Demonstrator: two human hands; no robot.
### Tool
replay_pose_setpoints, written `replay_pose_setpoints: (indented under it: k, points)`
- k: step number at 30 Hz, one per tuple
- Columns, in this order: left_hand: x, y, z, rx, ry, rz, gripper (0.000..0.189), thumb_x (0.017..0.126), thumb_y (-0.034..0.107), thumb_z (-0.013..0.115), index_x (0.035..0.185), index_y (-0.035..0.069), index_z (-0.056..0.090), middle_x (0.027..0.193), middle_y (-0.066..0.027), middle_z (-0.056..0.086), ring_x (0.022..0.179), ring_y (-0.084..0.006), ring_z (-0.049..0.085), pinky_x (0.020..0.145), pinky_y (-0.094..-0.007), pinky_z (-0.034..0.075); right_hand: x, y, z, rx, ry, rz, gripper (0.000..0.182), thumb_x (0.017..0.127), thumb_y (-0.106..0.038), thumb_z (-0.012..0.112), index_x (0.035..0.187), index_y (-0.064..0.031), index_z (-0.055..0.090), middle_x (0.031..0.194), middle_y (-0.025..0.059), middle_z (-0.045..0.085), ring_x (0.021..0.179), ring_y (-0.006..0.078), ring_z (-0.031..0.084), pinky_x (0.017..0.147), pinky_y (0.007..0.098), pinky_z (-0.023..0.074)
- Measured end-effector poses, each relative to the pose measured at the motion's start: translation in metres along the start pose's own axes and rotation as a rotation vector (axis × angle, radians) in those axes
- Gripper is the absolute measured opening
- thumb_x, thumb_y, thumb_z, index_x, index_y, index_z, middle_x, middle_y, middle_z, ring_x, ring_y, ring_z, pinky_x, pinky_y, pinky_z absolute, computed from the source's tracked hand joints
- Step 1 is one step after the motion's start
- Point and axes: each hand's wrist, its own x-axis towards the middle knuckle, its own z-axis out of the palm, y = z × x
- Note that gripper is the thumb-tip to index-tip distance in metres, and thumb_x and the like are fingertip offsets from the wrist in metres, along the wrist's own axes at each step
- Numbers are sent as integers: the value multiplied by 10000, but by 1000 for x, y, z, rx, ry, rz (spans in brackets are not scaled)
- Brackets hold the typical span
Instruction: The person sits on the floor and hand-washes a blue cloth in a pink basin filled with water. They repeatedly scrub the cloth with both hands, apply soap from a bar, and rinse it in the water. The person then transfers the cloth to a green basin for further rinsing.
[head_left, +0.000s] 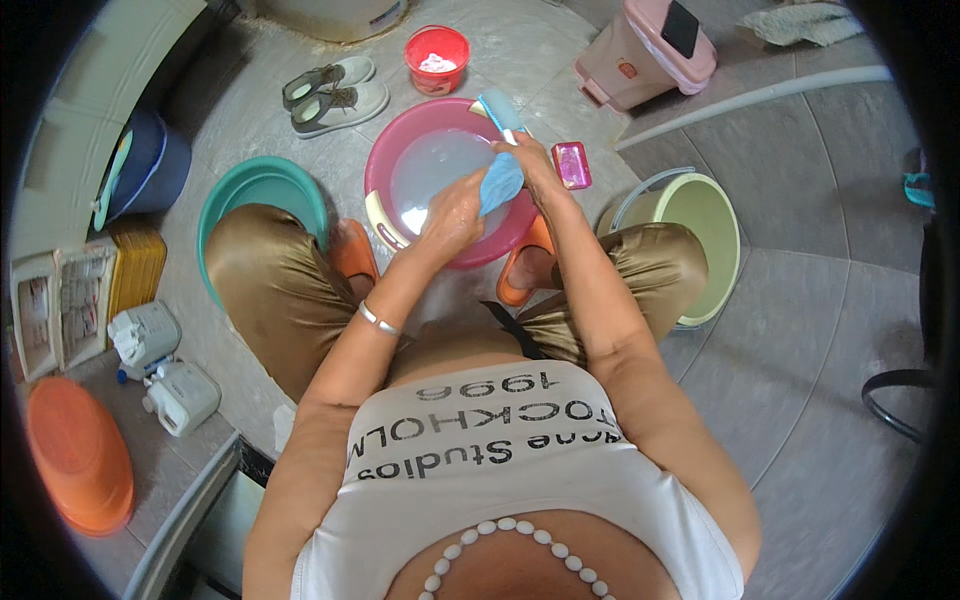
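Observation:
My left hand (454, 211) grips a small light-blue piece, seemingly cloth (501, 184), above a pink plastic basin (382, 146). Cloudy water (431, 154) lies in the basin. In my right hand (535, 161) is a blue scrubbing brush (501, 111), its head pointing away from me over the basin's far right rim. The two hands are close together, with the blue piece between them. Whether the right fingers also touch that piece is hard to tell. Just right of the basin sits a small magenta soap dish (572, 165).
A red bucket (436, 60) with white contents and a pair of shoes (337, 97) stand beyond the basin. A green basin (259, 169) lies left, a pale-green bucket (701, 247) right. Farther off are a pink bin (637, 56) with a phone on top and white jugs (182, 397).

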Motion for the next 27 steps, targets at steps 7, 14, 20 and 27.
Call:
replay_pose_setpoints:
  k: [7, 14, 20, 27]
  points:
    - [5, -32, 2, -262, -41, -212, 232, 733, 23, 500, 965, 31, 513, 924, -110, 546, 869, -255, 545, 715, -342, 439, -38, -30, 15, 58, -217, -427, 508, 728, -298, 629, 1151, -57, 486, 915, 106, 574, 819, 226, 558, 726, 330, 434]
    - [6, -14, 6, -1107, 142, -798, 264, 793, 71, 477, 1055, 45, 474, 905, -58, 541, 761, -130, 527, 631, -259, 438, -55, -13, 66, -211, 206, -588, 460, 719, -239, 607, 1134, -85, 478, 981, 178, 547, 901, 328, 539, 761, 384, 426]
    - [14, 2, -12, -1408, 114, -720, 348, 689, -65, 404, 1023, 26, 440, 732, -65, 487, 558, -137, 452, 515, -250, 411, -4, 5, 30, 621, 93, 270, 397, 773, -261, 579, 1112, -88, 467, 862, 79, 544, 738, 187, 547, 641, 337, 439]
    - [10, -42, 3, -1416, 109, -652, 311, 718, -36, 444, 1026, 8, 468, 768, -53, 515, 647, -138, 499, 557, -256, 423, -37, -35, 34, 242, 161, -320, 457, 771, -289, 585, 1164, -102, 443, 959, 86, 554, 859, 182, 544, 722, 309, 432]
